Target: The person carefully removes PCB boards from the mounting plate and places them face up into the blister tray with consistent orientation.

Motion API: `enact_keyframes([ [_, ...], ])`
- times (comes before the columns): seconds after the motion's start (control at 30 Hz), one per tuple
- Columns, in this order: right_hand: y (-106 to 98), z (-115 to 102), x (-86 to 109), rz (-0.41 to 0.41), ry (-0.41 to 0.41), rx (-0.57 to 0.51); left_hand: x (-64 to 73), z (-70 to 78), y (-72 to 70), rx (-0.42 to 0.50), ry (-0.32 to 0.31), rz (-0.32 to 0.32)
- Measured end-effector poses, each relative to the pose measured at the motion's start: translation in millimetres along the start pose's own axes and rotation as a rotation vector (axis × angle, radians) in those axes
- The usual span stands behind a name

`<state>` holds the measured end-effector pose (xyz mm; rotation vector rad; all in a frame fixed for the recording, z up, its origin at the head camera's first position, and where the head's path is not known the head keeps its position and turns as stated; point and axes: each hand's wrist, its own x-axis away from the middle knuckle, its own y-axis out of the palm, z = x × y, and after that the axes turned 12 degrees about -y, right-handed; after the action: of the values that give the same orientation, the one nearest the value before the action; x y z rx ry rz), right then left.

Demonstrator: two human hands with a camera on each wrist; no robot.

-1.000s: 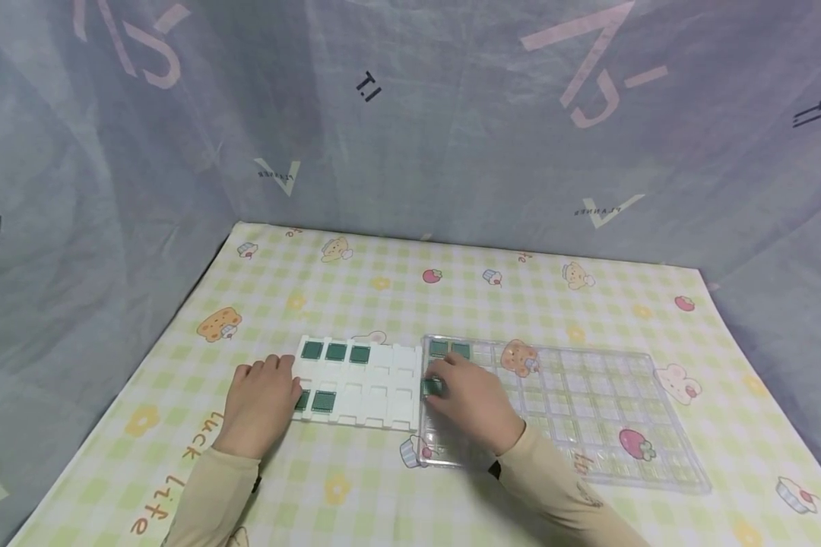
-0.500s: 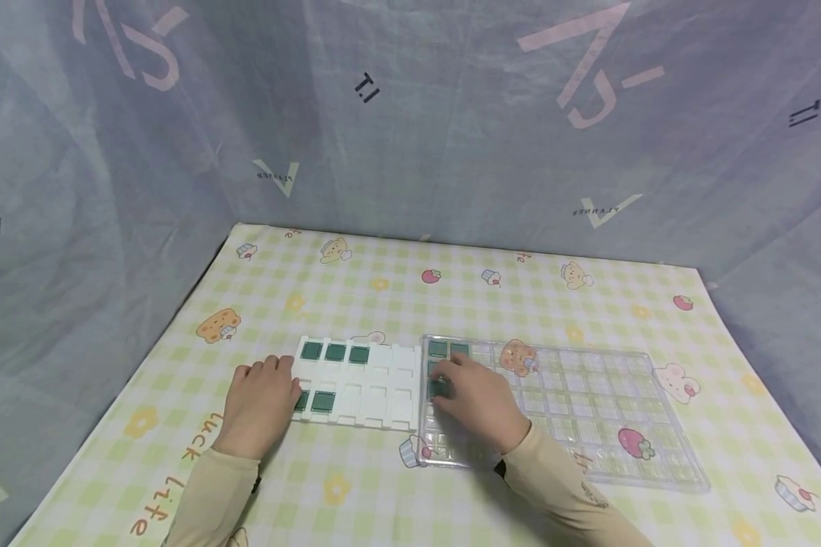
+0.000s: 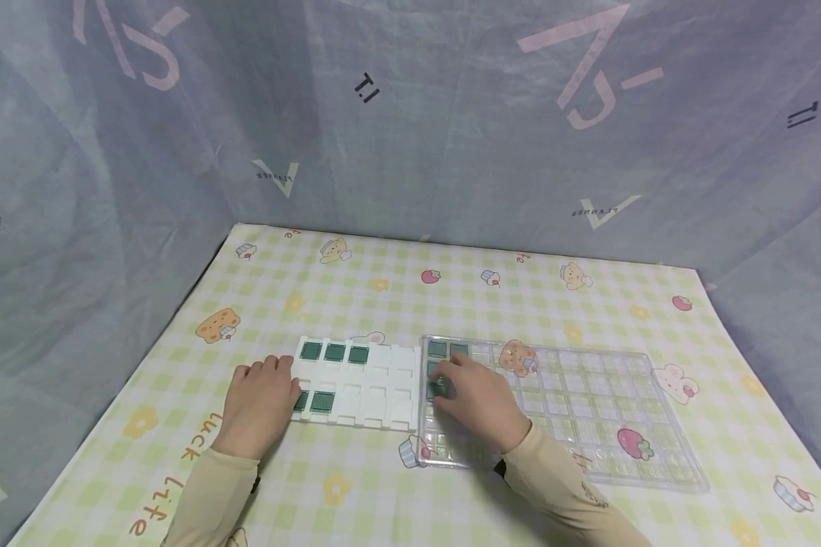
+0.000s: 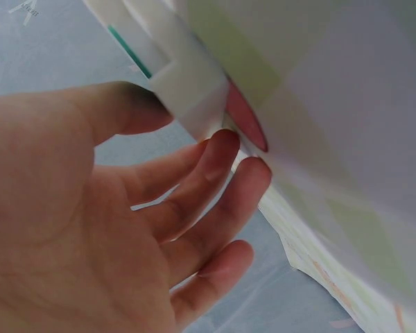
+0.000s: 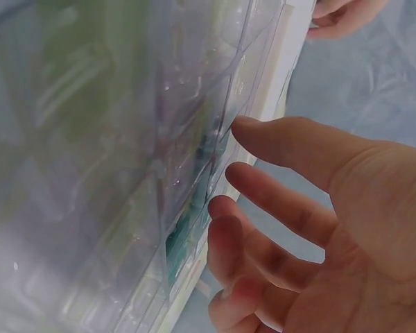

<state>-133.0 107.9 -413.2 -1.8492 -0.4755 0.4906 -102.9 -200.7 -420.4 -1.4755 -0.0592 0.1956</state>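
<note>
My left hand (image 3: 258, 406) holds the left end of a white plastic tray (image 3: 376, 380), thumb and fingertips at its edge in the left wrist view. In the tray lie several small square green circuit boards (image 3: 323, 402), the front left one partly covered by that hand. My right hand (image 3: 479, 399) is over the left end of a clear compartment tray (image 3: 677, 425). Its thumb and index finger straddle a green circuit board (image 3: 436, 390) set in a left-column compartment. More boards (image 3: 437, 349) sit in the compartments behind it. In the right wrist view, green boards (image 5: 184, 232) show through the clear walls.
The two trays lie end to end on a green-and-white checked cloth (image 3: 376, 501) printed with cartoons. Grey-blue fabric (image 3: 410, 137) hangs behind the table and along both sides. Most compartments of the clear tray hold no board.
The right hand has shifted slightly right, and the circuit board at its fingertips has moved into a clear tray compartment. Since half a second ago it has barely moved. The left hand stays put.
</note>
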Motion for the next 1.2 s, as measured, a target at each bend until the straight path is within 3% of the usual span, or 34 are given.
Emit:
enact_keyframes([
  [0.3,0,0,-0.7,0.005,0.004,-0.004,-0.4,-0.1,-0.4,0.008,-0.004,-0.014],
  [0.67,-3,-3,-3.7,0.04,-0.019,0.003,1.2,0.4,0.4,0.016,0.013,0.023],
  [0.83,-6,-9,-11.7,0.05,-0.061,-0.018,1.3,-0.4,-0.9,0.013,0.021,0.04],
  [1.2,-13,-27,-41.2,0.027,-0.16,0.022,0.7,0.6,-1.2,0.003,0.012,0.014],
])
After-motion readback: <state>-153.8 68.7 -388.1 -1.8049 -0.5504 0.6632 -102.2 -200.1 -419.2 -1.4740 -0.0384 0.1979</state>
